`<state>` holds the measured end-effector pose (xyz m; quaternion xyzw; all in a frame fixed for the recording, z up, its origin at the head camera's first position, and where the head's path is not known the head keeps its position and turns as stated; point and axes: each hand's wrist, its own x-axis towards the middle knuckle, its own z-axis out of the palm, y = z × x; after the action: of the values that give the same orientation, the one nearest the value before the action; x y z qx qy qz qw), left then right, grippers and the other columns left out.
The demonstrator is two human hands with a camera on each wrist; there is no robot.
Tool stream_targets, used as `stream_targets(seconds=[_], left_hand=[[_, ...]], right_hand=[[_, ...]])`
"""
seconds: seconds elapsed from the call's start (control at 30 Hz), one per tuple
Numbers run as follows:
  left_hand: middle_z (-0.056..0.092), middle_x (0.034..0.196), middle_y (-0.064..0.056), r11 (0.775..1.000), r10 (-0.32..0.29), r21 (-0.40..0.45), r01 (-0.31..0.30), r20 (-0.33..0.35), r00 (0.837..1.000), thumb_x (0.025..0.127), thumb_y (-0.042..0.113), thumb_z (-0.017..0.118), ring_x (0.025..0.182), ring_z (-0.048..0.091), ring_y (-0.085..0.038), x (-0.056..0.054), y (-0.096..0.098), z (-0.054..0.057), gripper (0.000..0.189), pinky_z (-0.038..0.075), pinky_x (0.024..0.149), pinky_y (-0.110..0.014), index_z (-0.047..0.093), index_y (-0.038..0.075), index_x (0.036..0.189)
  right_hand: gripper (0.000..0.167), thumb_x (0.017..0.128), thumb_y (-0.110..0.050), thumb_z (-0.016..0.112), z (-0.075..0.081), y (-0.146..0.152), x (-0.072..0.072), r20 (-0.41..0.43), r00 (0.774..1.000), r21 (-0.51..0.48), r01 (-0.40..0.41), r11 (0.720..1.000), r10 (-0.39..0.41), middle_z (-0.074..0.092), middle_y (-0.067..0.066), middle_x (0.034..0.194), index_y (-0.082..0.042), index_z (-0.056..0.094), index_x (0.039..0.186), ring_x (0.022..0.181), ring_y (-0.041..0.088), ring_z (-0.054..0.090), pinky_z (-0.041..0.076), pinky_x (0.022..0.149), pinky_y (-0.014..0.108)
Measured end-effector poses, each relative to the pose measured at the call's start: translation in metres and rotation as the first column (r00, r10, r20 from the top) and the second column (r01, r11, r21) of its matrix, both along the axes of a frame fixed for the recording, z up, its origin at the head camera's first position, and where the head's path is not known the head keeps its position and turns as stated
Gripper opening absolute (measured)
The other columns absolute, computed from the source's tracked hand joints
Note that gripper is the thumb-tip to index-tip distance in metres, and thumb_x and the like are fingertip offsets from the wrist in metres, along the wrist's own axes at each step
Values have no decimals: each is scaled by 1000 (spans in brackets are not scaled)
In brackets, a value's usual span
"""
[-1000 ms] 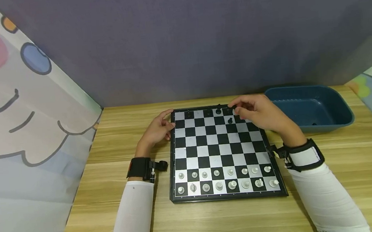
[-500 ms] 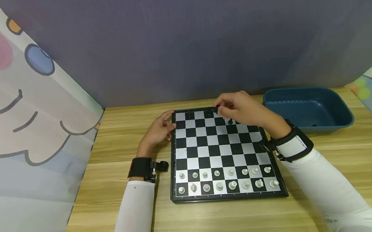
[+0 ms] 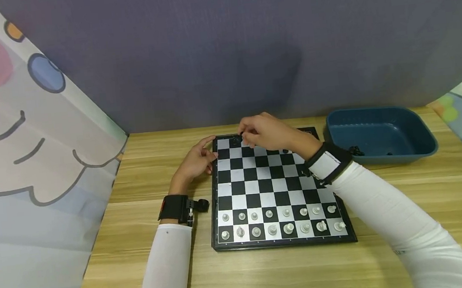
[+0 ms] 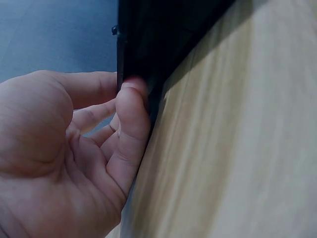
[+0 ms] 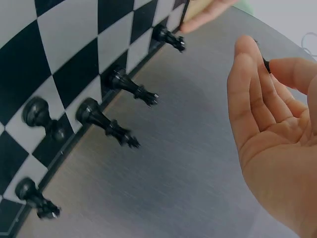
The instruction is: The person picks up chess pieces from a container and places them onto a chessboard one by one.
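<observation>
A black-and-white chessboard point(image 3: 264, 173) lies on the table. My left hand point(image 3: 195, 162) grips its left edge near the far corner, thumb on the rim and fingers against the side point(image 4: 130, 111). Over the far row, towards the left, my right hand point(image 3: 263, 131) pinches a small black chess piece point(image 5: 267, 65) between thumb and fingertips. Most of that piece is hidden, so I cannot tell its kind. Several black pieces stand along the far edge, one a tall crowned piece point(image 5: 106, 121); a black pawn point(image 5: 42, 116) stands one row nearer.
White chess pieces point(image 3: 289, 228) fill the two nearest rows. Right of the board stands a blue plastic bin point(image 3: 436, 146) with a few black pieces point(image 3: 356, 151) in it. A grey partition point(image 3: 223, 61) rises behind the table point(image 3: 164, 141).
My right hand has moved left along the board's far edge, from the right side to near the left corner. My left hand keeps its place on the board's edge.
</observation>
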<state>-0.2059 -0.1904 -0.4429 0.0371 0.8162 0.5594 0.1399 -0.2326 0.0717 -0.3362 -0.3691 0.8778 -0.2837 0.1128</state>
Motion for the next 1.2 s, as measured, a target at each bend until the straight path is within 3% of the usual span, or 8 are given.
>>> stream_targets(seconds=[0.27, 0.67, 0.93, 1.2], left_hand=[[59, 84, -9, 1000, -9, 2, 9, 1, 1000, 103, 10, 61, 57, 57, -18, 0, 1, -1, 63, 56, 54, -27, 37, 25, 159], [59, 82, -8, 1000, -5, -17, 5, -1, 1000, 103, 13, 60, 56, 56, -17, 4, 0, -2, 62, 56, 54, -29, 37, 28, 158], [59, 82, -8, 1000, 3, -7, -3, 14, 1000, 103, 13, 61, 57, 56, -17, 7, 0, 0, 63, 57, 54, -29, 37, 30, 158], [59, 82, -8, 1000, 4, -3, -4, 11, 1000, 103, 11, 60, 57, 56, -16, 8, 1, 0, 62, 57, 54, -28, 37, 27, 159]], right_hand=[[21, 103, -16, 61, -18, -20, -17, -80, 997, 12, -10, 1000, 11, 73, 8, 107, -7, 74, 117, 85, 18, 66, 56, 77, 36], [22, 104, -20, 61, -32, -51, -21, -112, 993, 123, 42, 992, -28, 60, 6, 105, -10, 75, 118, 101, 25, 50, 46, 85, 38], [21, 102, -18, 63, -38, -66, -23, -151, 988, 186, 59, 981, -31, 65, 8, 110, -9, 76, 116, 101, 27, 54, 48, 89, 39], [22, 102, -20, 63, -42, -66, -26, -137, 989, 229, 80, 970, -49, 65, 7, 113, -11, 76, 117, 106, 27, 56, 50, 94, 40]])
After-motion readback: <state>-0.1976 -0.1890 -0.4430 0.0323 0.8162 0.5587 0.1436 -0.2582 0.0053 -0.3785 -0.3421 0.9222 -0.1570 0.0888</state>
